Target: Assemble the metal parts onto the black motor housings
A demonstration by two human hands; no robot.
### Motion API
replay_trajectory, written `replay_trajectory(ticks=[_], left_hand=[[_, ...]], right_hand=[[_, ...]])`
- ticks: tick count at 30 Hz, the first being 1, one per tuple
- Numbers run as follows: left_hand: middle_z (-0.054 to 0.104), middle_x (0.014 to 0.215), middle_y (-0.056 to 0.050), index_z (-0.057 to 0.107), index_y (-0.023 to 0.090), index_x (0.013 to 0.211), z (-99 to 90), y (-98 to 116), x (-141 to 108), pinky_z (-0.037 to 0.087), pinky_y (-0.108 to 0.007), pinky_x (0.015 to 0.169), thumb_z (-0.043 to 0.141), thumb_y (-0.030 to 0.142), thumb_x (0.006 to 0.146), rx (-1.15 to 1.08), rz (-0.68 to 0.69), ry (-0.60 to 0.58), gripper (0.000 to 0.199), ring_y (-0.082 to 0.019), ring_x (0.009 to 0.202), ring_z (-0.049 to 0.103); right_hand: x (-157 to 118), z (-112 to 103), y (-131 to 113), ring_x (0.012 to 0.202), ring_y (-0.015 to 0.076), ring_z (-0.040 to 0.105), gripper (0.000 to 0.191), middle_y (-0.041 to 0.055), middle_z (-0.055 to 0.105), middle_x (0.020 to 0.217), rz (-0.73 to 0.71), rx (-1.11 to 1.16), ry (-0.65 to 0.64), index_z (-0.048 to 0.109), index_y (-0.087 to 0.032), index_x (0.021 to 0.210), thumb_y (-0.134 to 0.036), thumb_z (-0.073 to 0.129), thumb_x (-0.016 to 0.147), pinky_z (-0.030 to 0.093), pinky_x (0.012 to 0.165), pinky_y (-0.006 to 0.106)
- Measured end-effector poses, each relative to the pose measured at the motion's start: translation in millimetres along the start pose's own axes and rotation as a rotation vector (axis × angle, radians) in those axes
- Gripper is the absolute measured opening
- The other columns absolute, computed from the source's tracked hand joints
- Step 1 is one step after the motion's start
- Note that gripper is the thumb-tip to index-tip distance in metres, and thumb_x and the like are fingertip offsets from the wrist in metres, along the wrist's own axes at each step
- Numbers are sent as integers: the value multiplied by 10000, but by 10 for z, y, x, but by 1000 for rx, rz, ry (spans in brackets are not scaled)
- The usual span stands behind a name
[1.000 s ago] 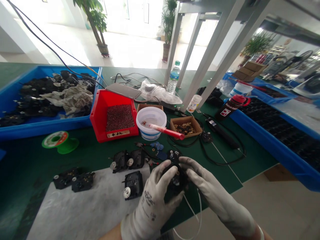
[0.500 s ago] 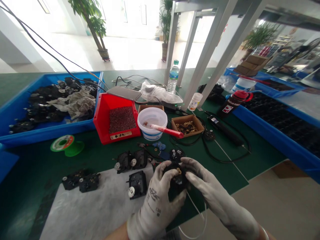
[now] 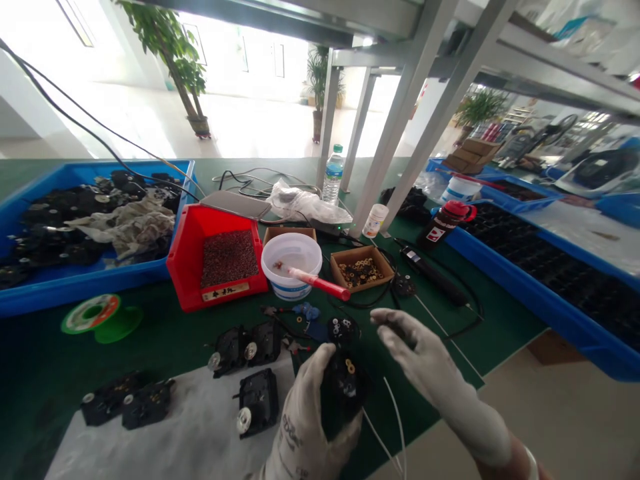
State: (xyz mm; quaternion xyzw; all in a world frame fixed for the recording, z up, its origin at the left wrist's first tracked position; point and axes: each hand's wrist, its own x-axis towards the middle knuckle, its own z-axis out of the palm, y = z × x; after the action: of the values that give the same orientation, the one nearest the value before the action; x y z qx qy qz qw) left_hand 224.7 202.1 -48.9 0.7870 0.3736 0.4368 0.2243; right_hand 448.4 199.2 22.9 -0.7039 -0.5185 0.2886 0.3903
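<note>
Housing (image 3: 348, 387) over worktop (image 3: 505, 327), gripped in left hand (image 3: 306, 415). From right hand (image 3: 425, 361), housing lies left and slightly nearer us, not touching; its fingers parted, nothing seen between them. Long axis we cannot tell: left hand hides part of housing.

Behind the held unit (image 3: 346, 387), a tub (image 3: 291, 291) stands between bin (image 3: 183, 263) and box (image 3: 373, 283).

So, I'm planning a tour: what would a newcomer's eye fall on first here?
Probably the red bin, left of the white tub. Next, the left hand, holding a black part in front, and the open right hand, apart to its right. Then the blue tray at far left.
</note>
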Motion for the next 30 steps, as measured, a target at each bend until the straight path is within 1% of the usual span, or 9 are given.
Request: replay_trajectory(ticks=[1,2,5,8,11,14,17,23,30], left_hand=[[644,1423,-198,340,170,1580,15,3,-19,621,-457,1053,671,153,880,-5,2,-2,775,-317,1325,654],[641,1428,-202,333,166,1588,25,10,-35,614,-459,1063,656,135,878,-11,4,-6,781,-317,1334,648],[634,1438,-209,312,156,1609,39,35,-64,612,-455,1064,648,116,881,-21,15,-24,803,-316,1339,643],[633,1441,-210,286,151,1629,50,39,-70,617,-455,1054,673,135,895,-7,31,-8,830,-318,1338,641],[653,1416,-205,260,149,1646,66,25,-60,622,-435,1044,665,114,896,-5,61,32,854,-307,1321,653],[674,1389,-202,259,145,1650,77,18,-46,632,-423,1023,667,112,889,-4,72,55,864,-305,1279,684],[690,1368,-199,274,142,1644,86,28,-40,650,-418,988,673,115,880,17,57,66,863,-311,1246,705],[708,1336,-172,297,159,1635,113,44,-43,665,-394,963,715,82,828,-4,40,84,912,-301,1209,723],[702,1344,-178,302,156,1634,120,51,-30,675,-373,936,710,133,854,-7,40,86,880,-300,1224,717]], right_hand=[[139,-108,21,927,258,739,395,102,773,1080,-47,-169,64,740,-217,1152,-526,556,990,631,805,396],[293,-217,32,916,266,732,364,102,773,1064,-65,-264,113,748,-213,1114,-491,551,988,623,798,410],[786,-475,3,1059,306,690,247,109,769,1094,-87,-447,150,770,-209,1026,-333,567,960,563,953,474],[1197,-537,-69,1113,300,666,181,100,778,1097,-103,-615,35,795,-211,1012,-220,633,931,504,1048,469],[1467,-448,-115,1098,263,678,116,83,762,1123,-101,-750,-132,773,-195,1042,-225,699,956,520,1035,465],[1624,-340,-130,1085,236,691,177,70,725,1189,-94,-857,-278,723,-183,1111,-326,698,1009,564,984,466],[1714,-281,-141,1079,232,693,202,76,707,1233,-106,-944,-373,707,-192,1158,-345,675,1030,581,965,452],[1804,-220,-136,1139,243,671,199,85,684,1296,-214,-1070,-482,705,-210,1184,-334,668,1033,564,1004,467],[1883,-140,-66,1175,251,653,179,86,675,1312,-368,-1109,-588,710,-211,1168,-318,672,1029,544,1031,483]])
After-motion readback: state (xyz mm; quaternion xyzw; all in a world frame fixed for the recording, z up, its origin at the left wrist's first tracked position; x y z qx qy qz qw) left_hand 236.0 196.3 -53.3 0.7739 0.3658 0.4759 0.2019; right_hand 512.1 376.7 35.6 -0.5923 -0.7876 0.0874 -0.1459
